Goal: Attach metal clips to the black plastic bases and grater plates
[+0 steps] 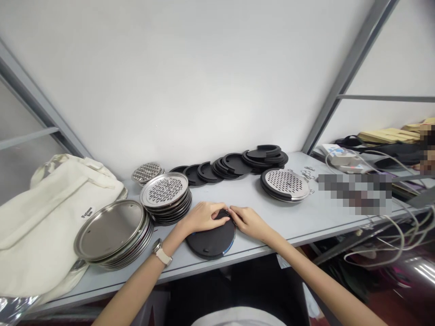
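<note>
A round black disc [211, 240] lies at the front edge of the table, with a small raised nub and a blue patch on its rim. My left hand [205, 217] grips its far edge from the left, thumb across the top. From the right, my right hand [249, 222] pinches at the same far edge, fingertips almost touching the left ones. A tiny metallic bit shows between the fingertips, too small to make out. Left of my hands stand a stack of round metal graters [166, 190] and a stack of shiny round metal plates [113, 228].
Black ring-edged discs [234, 164] lie in an overlapping row along the wall. To the right are a perforated metal grater on a black base [287, 183] and several small metal rings [307, 174]. A cream bag [57, 217] covers the left end; white cables [403, 235] hang at right.
</note>
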`<state>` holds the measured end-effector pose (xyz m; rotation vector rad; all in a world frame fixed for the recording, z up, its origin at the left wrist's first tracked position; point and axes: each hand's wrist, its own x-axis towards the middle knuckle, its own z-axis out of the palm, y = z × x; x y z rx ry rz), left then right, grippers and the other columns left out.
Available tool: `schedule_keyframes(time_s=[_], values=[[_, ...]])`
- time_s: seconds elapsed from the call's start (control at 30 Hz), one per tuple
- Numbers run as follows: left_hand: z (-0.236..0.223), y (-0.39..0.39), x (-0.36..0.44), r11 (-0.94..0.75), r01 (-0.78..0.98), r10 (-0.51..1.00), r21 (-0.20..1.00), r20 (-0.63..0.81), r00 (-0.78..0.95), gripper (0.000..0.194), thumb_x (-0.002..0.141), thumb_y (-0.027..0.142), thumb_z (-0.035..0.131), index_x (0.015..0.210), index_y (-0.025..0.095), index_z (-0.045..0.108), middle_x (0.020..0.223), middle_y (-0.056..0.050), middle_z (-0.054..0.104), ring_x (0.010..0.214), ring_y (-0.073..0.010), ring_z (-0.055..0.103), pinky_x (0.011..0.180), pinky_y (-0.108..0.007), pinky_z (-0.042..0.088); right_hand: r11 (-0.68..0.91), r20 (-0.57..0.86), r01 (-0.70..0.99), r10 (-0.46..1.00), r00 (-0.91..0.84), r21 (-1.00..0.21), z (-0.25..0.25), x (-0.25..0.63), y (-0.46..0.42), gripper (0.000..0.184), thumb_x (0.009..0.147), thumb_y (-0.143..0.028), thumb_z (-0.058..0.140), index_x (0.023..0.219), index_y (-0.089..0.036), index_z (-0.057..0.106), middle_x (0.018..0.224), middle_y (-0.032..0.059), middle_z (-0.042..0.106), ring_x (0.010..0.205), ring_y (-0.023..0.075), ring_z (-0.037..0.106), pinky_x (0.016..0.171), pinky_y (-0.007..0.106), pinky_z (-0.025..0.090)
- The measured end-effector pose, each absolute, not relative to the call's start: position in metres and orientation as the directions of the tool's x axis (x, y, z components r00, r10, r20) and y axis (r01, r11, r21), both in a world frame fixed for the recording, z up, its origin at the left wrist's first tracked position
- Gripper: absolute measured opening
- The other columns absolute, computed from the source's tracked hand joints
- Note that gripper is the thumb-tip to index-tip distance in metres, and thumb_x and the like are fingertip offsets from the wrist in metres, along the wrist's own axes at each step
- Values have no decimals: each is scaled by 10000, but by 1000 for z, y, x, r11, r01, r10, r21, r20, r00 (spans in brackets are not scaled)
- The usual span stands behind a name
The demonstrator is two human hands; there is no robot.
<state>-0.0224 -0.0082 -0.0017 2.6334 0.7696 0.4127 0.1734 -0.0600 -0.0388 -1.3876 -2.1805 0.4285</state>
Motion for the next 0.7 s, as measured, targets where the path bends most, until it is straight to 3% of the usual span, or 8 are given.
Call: schedule_keyframes(time_s=[0.27,0.7], values=[[-4,-9,-22,-707,445,608,550,153,779,179,845,344,598,968,221,638,568,80,435,515,-72,415,522,-201,283,442,266,750,896,-355,-492,-39,174,-61,332,1000,-301,283,781,-197,511,645,5,567,561,133,519,577,229,314],[-5,-8,-21,-661,397,606,637,141,783,200,837,324,591,973,193,658,554,79,395,521,-72,369,521,-190,289,442,276,713,897,-345,-544,-40,173,-61,315,994,-290,298,753,-199,481,619,-11,521,543,123,489,568,224,310]])
